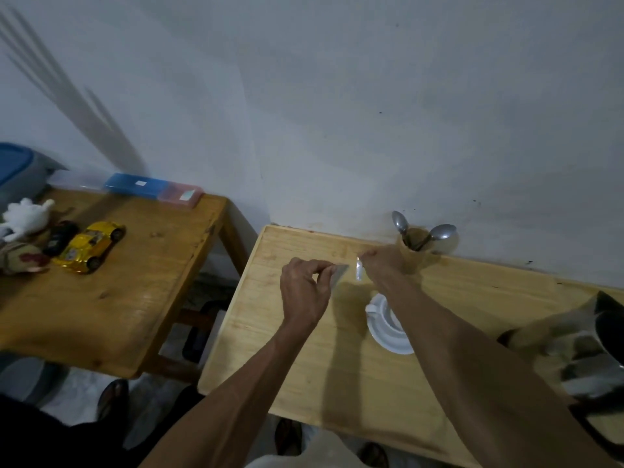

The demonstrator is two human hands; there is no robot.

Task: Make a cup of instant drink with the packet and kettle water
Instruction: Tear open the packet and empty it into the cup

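**Tearing the packet open**

My left hand (305,292) pinches the packet (339,274); my right hand (381,261) pinches a small strip (358,272), apparently torn off. Both above the desk (337,383) near its back edge, behind the cup (383,314). Packet seems light, thin, floppy: grip the edges.

Grey wall (337,96); two wooden tables (141,265)

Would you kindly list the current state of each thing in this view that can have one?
packet: pinched in the left hand, apparently torn open
torn strip: pinched in the right hand, apart from the packet
cup: upright on its saucer, contents hidden by the forearm
spoons: standing bowl-up in the holder
kettle: on the table, blurred, lid state unclear
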